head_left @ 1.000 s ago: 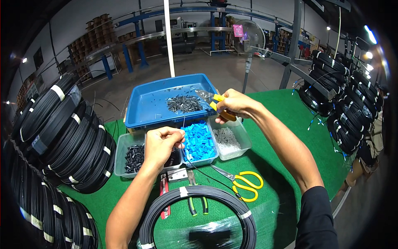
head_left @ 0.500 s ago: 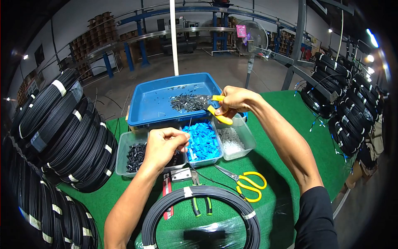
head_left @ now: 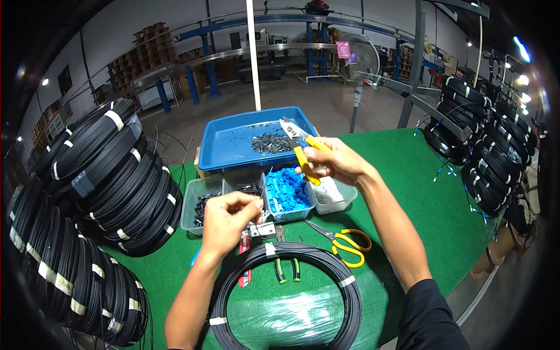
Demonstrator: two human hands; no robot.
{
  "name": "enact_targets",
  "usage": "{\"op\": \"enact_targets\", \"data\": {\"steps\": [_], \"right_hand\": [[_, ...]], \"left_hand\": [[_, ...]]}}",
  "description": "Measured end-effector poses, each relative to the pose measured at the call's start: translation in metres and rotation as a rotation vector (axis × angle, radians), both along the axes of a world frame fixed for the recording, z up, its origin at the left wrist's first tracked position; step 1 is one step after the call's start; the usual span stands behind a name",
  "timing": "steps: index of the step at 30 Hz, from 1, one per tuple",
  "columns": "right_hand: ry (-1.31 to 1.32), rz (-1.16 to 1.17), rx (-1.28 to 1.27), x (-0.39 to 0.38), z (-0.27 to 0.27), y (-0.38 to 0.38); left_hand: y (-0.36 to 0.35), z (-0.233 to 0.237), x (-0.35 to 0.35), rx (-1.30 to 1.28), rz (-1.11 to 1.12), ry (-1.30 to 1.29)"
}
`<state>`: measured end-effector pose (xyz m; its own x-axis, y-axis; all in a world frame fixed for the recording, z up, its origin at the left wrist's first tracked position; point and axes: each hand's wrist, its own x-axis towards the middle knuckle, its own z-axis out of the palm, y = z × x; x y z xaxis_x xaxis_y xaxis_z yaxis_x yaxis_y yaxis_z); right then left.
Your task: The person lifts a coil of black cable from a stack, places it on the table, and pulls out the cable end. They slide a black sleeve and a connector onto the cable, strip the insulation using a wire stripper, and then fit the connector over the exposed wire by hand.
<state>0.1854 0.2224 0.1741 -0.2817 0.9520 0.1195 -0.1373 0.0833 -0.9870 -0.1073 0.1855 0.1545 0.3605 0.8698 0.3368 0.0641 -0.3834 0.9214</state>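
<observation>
My right hand (head_left: 338, 160) grips yellow-handled wire strippers (head_left: 309, 157), their metal jaws pointing up and left over the front edge of the blue tray (head_left: 213, 149). My left hand (head_left: 227, 221) is closed in a pinch, in front of the clear bins. A thin black cable end seems to be between its fingertips, mostly hidden by them. Below the hands lies a coil of black cable (head_left: 347, 303) bound with white tape. Blue connector pieces (head_left: 286, 189) fill the middle bin, white pieces (head_left: 328, 192) the right one, black pieces (head_left: 201, 210) the left one.
Yellow scissors (head_left: 350, 245) lie right of the coil's top. Pliers with green-black handles (head_left: 280, 271) and a red tool (head_left: 245, 278) lie partly under the coil. Stacked cable coils (head_left: 125, 192) stand on the left, more coils (head_left: 490, 169) on the right. Black scraps (head_left: 271, 143) lie in the tray.
The strippers have turned so their jaws point upward, away from the scraps, and my right hand has moved slightly right and down. My left hand has lowered slightly. The whole view has shifted.
</observation>
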Motion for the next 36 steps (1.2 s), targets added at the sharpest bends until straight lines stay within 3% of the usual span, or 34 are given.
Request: {"op": "enact_targets", "data": {"steps": [4, 8, 15, 21, 25, 32, 36], "right_hand": [[0.257, 0.078, 0.124, -0.017, -0.004, -0.062], [0.268, 0.142, 0.207, -0.022, -0.01, -0.098], [0.091, 0.156, 0.094, -0.023, -0.019, -0.133], [-0.107, 0.082, 0.271, -0.013, -0.03, -0.14], [-0.207, 0.05, 0.224, -0.022, -0.022, -0.145], [-0.231, -0.039, 0.369, -0.038, -0.028, -0.144], [-0.255, -0.044, 0.407, -0.039, -0.027, -0.143]], "left_hand": [[-0.033, 0.0, -0.019, -0.015, -0.109, -0.038], [-0.063, 0.01, -0.03, -0.01, -0.139, -0.095], [-0.082, 0.005, -0.023, 0.1, -0.162, -0.133], [-0.077, 0.0, -0.015, 0.144, -0.117, -0.178], [-0.079, 0.0, -0.015, 0.181, -0.067, -0.108], [-0.076, 0.004, -0.02, 0.324, -0.118, -0.032], [-0.075, 0.002, -0.019, 0.274, -0.096, -0.035]]}}
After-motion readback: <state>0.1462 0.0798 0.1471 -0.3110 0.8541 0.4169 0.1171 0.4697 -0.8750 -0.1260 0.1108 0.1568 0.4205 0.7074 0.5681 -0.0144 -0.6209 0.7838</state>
